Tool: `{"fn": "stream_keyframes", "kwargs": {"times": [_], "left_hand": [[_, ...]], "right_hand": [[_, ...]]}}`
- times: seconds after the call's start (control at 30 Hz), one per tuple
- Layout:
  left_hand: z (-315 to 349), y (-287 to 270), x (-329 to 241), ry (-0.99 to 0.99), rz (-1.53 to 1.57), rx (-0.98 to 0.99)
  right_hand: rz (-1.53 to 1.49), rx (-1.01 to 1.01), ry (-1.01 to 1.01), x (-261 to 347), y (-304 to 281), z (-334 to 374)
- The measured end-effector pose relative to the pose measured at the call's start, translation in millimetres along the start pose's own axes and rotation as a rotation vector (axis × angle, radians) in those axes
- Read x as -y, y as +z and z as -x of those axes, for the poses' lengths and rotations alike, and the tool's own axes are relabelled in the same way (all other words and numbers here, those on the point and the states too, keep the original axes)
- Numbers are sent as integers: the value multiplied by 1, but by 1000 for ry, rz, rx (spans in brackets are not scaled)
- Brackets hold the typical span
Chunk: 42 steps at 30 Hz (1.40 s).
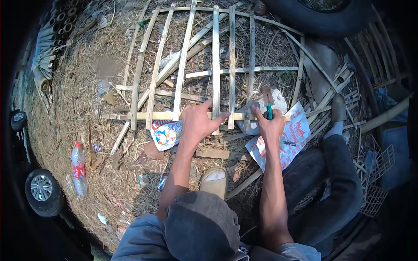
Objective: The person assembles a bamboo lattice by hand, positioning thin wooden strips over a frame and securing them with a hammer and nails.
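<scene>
Nearest to us, our knees and a tan shoe fill the lower middle, and both forearms run up from there to the work. Our left hand lies flat and pressing on the lower cross slat of a bamboo lattice, fingers spread over the slat, thumb pointing to the right; it clamps rather than grips. Our right hand sits just beside it to the right, closed around a green-handled tool that stands up between the fingers; we cannot tell what kind of tip it has. The slat's long axis runs left to right across our view, straight under both hands, so the two hands meet it side by side, and the right hand is the one nearer its right-hand end. Under the right hand lies a white and red printed sack, and by the left wrist a crumpled colourful wrapper. Beyond the hands the lattice stretches away from us, its long uprights running near to far and crossed by a second slat further up. It all rests on dry straw. Off to our left lies a plastic bottle; at the far top curves a black tyre.
</scene>
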<state>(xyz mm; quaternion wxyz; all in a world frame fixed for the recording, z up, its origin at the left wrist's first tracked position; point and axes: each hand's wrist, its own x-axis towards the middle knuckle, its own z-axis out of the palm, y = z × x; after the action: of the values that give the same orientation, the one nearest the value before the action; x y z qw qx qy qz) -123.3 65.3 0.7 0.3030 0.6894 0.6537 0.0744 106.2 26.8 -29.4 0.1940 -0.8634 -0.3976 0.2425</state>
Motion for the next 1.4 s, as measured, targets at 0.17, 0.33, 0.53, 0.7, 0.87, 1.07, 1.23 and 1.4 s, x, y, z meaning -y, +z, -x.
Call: {"fn": "stream_keyframes", "kwargs": {"times": [0.17,0.33,0.53,0.7,0.87,1.07,1.23,1.4], "left_hand": [[-5,5,-15,-9,-35,28],[-5,2,-11,25,-3,56],[-17,9,-9,-73,-75,231],[-18,6,1,-123,36,302],[-20,10,-10,-151,-48,394],[-16,-7,-33,-106,16,190],[-20,49,-56,-100,-5,140],[-15,40,-56,-121,-10,131]], "right_hand": [[101,30,-10,2,-8,1],[129,-110,-132,-7,8,-11],[-83,59,-30,6,-14,-14],[220,113,-51,66,-79,-75],[203,183,-68,160,-176,-103],[237,121,-425,161,-182,-92],[450,323,-411,77,-158,-75],[162,386,-252,26,-131,-25]]}}
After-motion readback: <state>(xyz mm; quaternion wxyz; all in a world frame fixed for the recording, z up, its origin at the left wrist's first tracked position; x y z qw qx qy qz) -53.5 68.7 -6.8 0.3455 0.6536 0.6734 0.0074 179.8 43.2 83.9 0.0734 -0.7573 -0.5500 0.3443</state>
